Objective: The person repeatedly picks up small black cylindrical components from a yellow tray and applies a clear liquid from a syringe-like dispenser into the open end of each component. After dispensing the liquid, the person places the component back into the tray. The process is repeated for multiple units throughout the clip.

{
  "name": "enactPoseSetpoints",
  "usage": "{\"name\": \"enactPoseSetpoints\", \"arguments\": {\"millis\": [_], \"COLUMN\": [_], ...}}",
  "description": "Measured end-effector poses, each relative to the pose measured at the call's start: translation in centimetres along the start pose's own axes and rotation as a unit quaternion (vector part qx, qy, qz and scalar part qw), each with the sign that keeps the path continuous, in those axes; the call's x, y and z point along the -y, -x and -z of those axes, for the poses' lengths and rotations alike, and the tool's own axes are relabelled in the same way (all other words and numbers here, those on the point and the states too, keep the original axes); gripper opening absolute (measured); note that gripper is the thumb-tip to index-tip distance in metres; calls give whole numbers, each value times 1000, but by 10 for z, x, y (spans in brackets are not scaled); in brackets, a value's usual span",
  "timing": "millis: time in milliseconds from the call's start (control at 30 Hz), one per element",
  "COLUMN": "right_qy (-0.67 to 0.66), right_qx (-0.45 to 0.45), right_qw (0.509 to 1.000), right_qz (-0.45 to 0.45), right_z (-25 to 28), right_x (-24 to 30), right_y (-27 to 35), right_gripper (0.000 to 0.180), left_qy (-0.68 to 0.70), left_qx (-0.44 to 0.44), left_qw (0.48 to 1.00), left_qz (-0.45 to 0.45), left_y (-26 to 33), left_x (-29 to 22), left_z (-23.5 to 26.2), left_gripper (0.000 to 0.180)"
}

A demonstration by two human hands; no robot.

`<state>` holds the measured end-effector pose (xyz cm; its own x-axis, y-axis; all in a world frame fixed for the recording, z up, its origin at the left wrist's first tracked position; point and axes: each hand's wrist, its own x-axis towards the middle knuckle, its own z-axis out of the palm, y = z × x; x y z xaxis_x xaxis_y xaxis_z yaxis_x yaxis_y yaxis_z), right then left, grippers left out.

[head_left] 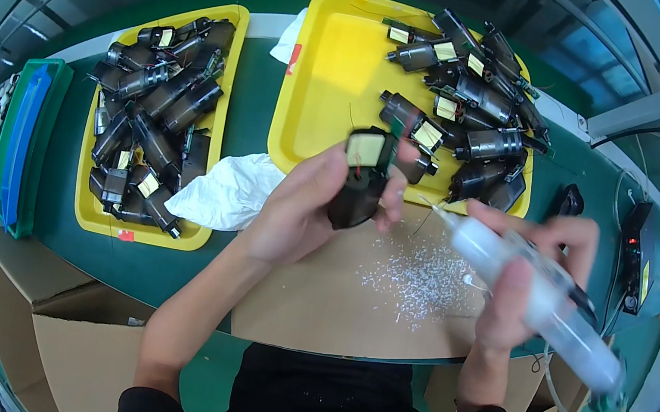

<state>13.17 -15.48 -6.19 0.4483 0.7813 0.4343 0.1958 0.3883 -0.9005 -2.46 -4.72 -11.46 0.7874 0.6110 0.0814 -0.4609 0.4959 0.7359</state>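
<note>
My left hand (304, 206) grips a black motor-like part (362, 181) with a pale yellow label on its top end, held upright above a brown cardboard sheet (331, 302). In my right hand (522, 282) lies a translucent white glue syringe (541, 298), slanted so its thin needle tip (433, 207) points left, just short of the black part. A tube runs from the syringe's rear end at the lower right.
A yellow tray (330, 75) at the back holds several black parts on its right side. Another yellow tray (234, 24) on the left is full of them. A white cloth (228, 189) lies between the trays. White specks (414, 277) dot the cardboard. A black box (634, 257) stands right.
</note>
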Motion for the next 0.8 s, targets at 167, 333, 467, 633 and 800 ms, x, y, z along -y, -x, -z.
{"name": "enactPoseSetpoints", "arguments": {"millis": [167,333,467,633,800], "right_qy": [-32,-63,-23,6,23], "right_qx": [-57,8,39,53,47], "right_qw": [993,993,998,998,997], "right_qz": [-98,-99,-52,-36,-50], "right_z": [-25,-23,-21,-19,-21], "right_x": [32,26,19,17,18], "right_y": [9,8,9,9,11], "right_gripper": [56,48,44,43,44], "left_qy": [64,101,69,38,16], "left_qx": [85,100,114,116,100], "left_qw": [991,985,987,987,990], "left_qz": [76,97,90,102,95], "left_y": [4,10,10,9,10], "left_x": [0,0,1,-1,1], "left_z": [6,7,10,10,12], "left_gripper": [70,71,73,78,76]}}
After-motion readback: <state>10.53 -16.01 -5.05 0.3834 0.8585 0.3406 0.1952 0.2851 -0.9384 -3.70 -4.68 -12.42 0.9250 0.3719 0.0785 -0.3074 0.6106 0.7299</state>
